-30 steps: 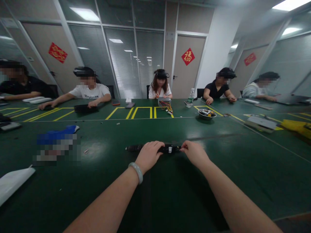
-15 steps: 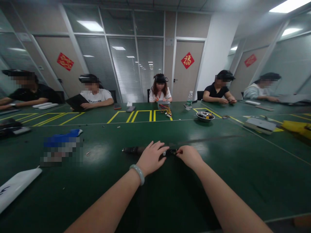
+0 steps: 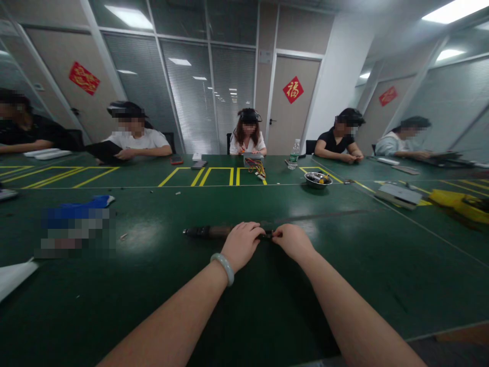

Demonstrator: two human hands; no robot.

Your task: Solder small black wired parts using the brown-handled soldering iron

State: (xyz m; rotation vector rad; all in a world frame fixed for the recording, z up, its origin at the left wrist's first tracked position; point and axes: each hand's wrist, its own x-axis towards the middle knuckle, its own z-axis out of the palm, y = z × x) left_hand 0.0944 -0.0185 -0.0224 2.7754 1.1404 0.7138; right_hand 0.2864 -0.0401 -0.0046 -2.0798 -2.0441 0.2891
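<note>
A long dark electric screwdriver point(image 3: 208, 232) lies flat on the green table, its narrow metal tip pointing left. My left hand point(image 3: 241, 245), with a pale bangle at the wrist, is wrapped over the right part of its body and hides that stretch. At the tool's right end, the thumb and fingers of my right hand point(image 3: 293, 241) are pinched together on a small dark piece. Whether that piece is a cord, a plug or the tool's end cannot be made out.
A metal bowl point(image 3: 318, 180) of small parts, a water bottle point(image 3: 294, 154) and a grey box point(image 3: 398, 195) stand farther back. To the left lies a blue item point(image 3: 80, 208), partly blurred. Several people with headsets sit across the table.
My left hand's spread fingers have closed around the screwdriver. My right hand stays pinched at its right end. The view has shifted slightly, and things at the left have slid toward the edge.
</note>
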